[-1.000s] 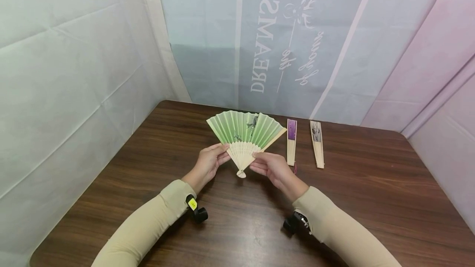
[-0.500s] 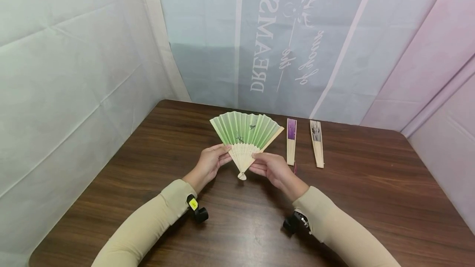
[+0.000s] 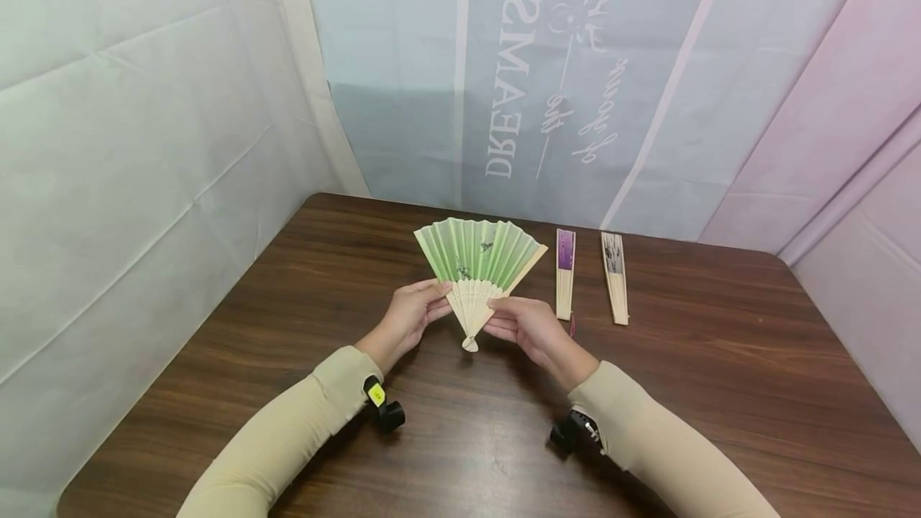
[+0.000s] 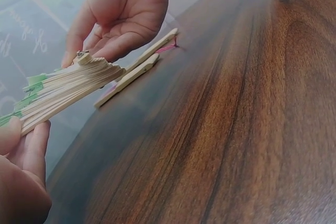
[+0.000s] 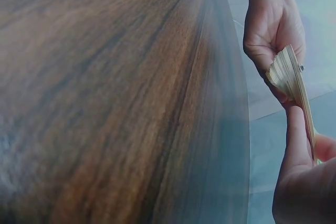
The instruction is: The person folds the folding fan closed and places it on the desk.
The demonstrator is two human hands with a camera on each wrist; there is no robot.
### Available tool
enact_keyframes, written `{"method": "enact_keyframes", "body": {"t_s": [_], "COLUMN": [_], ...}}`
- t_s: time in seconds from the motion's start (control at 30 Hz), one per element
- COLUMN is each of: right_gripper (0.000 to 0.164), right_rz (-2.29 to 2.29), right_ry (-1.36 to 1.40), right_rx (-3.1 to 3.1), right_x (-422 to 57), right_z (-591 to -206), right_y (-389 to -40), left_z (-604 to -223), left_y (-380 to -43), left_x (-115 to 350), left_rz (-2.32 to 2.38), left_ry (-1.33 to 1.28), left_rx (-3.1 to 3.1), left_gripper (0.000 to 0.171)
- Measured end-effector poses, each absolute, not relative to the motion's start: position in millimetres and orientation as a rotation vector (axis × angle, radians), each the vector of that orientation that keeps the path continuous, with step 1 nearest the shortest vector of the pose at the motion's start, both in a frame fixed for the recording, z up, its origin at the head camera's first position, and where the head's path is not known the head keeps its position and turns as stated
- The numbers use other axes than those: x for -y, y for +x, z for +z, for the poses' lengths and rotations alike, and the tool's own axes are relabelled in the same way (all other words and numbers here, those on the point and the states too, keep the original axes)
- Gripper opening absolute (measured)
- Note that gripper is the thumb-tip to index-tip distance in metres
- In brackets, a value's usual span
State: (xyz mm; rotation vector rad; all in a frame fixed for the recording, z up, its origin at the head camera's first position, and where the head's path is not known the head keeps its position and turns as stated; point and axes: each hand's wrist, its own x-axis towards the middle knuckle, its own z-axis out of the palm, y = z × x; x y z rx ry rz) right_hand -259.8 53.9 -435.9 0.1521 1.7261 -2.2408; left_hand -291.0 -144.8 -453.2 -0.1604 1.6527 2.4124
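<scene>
A green folding fan with pale wooden ribs is spread partway above the table, its pivot end toward me. My left hand pinches its left outer rib between thumb and fingers. On the other side my right hand pinches the right outer rib the same way. Seen from the left wrist, the ribs are stacked in close folds near the pivot. In the right wrist view the fan appears nearly edge-on between both hands, and most of its green leaf is out of sight.
To the right lie two folded fans on the brown wooden table: a purple one with a red cord and a grey-patterned one. A printed cloth hangs behind the table's far edge.
The green fan has narrowed a little, its two outer ribs drawing closer together. My left hand has shifted slightly right; the right hand and the folded fans look unmoved.
</scene>
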Motion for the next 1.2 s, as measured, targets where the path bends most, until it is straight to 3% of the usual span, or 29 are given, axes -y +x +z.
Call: {"method": "enact_keyframes", "body": {"t_s": [0.37,1.2], "right_gripper": [0.015,0.024], "right_rz": [-2.225,-2.190], "right_ry": [0.167,0.188], "right_rx": [-1.744,-1.791], "right_x": [-52.1,-48.3], "right_z": [-435.3,-435.4], "right_y": [-259.0,-257.0], "left_z": [-454.4,-455.4], "left_y": [-291.1,-289.0], "left_x": [142.8,139.7], "left_rz": [2.402,2.324], "left_ry": [-0.156,-0.134], "left_rx": [-1.639,-1.679], "left_gripper": [0.036,0.038]}}
